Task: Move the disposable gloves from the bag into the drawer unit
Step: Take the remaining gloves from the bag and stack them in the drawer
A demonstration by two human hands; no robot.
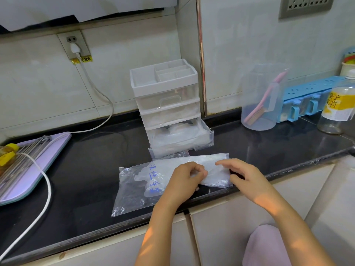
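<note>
Black worktop (86, 169) under your head camera carries the clear bag (130, 189) just before the drawer unit (167, 104), bottom drawer (192, 145) open. Your left hand (184, 177) and right hand (244, 175) each pinch their grip on the gloves (212, 167) at the bag's mouth; thin, limp, likely slippery, so hold the stack's edge.

Bare forearms (163, 217) reaching up to the bag (132, 191), left hand (185, 176) curled, fingertips pinching its right end — right hand (245, 176) just beside, thumb and fingers pinching the same end
</note>
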